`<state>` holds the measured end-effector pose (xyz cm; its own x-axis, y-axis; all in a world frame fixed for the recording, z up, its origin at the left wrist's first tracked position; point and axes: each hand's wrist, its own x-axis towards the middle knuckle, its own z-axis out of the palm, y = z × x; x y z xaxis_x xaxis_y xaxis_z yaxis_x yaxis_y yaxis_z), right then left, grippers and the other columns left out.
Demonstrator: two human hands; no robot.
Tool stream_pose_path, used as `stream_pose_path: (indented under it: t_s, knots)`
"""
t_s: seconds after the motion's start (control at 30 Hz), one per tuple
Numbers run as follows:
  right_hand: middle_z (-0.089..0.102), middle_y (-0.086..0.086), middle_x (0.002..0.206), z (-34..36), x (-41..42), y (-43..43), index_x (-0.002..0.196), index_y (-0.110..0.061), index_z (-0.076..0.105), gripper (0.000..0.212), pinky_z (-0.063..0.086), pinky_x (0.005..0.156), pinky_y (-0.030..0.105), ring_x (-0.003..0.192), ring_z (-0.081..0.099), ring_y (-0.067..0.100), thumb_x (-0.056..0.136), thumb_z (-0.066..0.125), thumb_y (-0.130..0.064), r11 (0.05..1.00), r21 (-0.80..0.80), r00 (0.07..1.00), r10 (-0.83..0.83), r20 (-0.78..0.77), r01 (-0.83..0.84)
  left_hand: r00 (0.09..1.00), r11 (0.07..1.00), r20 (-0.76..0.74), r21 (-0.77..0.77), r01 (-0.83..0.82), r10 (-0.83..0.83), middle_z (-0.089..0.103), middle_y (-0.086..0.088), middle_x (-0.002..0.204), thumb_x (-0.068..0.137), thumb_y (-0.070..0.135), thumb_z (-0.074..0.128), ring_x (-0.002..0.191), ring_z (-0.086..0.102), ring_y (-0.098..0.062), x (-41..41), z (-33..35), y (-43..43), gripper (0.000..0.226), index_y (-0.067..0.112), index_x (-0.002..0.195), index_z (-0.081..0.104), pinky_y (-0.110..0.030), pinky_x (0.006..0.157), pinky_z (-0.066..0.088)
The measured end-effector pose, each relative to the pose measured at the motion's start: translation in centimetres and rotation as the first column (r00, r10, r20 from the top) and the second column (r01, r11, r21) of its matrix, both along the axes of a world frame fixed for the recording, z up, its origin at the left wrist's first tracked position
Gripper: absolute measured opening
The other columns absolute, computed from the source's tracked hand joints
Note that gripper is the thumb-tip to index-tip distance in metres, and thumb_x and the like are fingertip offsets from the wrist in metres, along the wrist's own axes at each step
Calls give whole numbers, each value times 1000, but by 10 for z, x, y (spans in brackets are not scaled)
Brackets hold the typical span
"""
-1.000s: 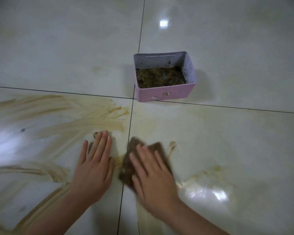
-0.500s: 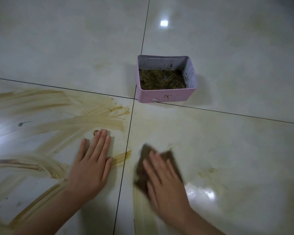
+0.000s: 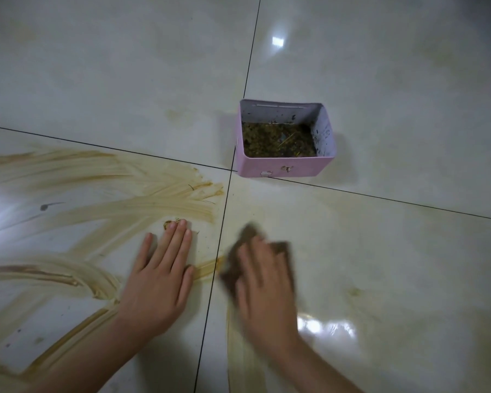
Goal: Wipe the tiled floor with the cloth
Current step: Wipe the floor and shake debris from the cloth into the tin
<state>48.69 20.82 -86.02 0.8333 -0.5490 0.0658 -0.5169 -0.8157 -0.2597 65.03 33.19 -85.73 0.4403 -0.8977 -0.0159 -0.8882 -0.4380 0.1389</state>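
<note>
A dark brown cloth (image 3: 245, 242) lies flat on the glossy pale tiled floor (image 3: 380, 265), just right of a dark grout line. My right hand (image 3: 267, 285) presses on it with straight, spread fingers and is blurred by motion. My left hand (image 3: 160, 279) rests flat on the tile to the left of that line, fingers straight, holding nothing. Brown muddy streaks (image 3: 131, 194) fan across the left tile, and a paler streak (image 3: 238, 350) runs down below the cloth.
A pink open box (image 3: 284, 165) filled with brown debris stands on the floor beyond the hands, at the crossing of the grout lines. Faint yellowish smears mark the right tile (image 3: 355, 292). The far tiles bear only light stains.
My right hand slid the cloth right across the grout line, then forward a little, wiping away the smear near it. My left hand stayed put.
</note>
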Motion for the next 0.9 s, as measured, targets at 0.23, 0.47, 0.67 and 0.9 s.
stream_pose_path:
  t_s: [0.23,0.47,0.67,0.9]
  knots:
    - [40,15,149,18,19,-126,139,-8,50,44,30,114,52,138,39,31,97,49,-20,864,24,862,503,-70,-502,1000,1000,-11,-7,4,-4,22,-14,158,97,32,24,147,20,-27,1,-2,0,60,-1,147,28,-54,114,21]
    - [47,15,145,8,27,-39,134,-5,55,45,26,116,45,139,39,28,93,45,-20,967,39,965,246,89,-250,1000,1000,-15,0,4,-3,22,-15,158,97,33,26,146,21,-29,2,0,0,61,-1,147,28,-54,114,22]
    - [50,13,142,25,13,-60,129,-6,60,42,34,112,47,135,45,27,89,49,-8,678,204,699,714,42,-706,1000,1000,-13,7,4,-4,23,-16,157,98,34,23,146,22,-29,3,-1,-1,60,-1,147,30,-55,113,24]
    - [43,14,147,15,67,-63,134,-3,54,41,26,117,47,140,38,25,94,47,-7,975,163,983,128,131,-149,1000,1000,-12,13,3,-3,22,-15,158,98,34,22,147,20,-28,2,-1,0,60,0,148,27,-53,114,22]
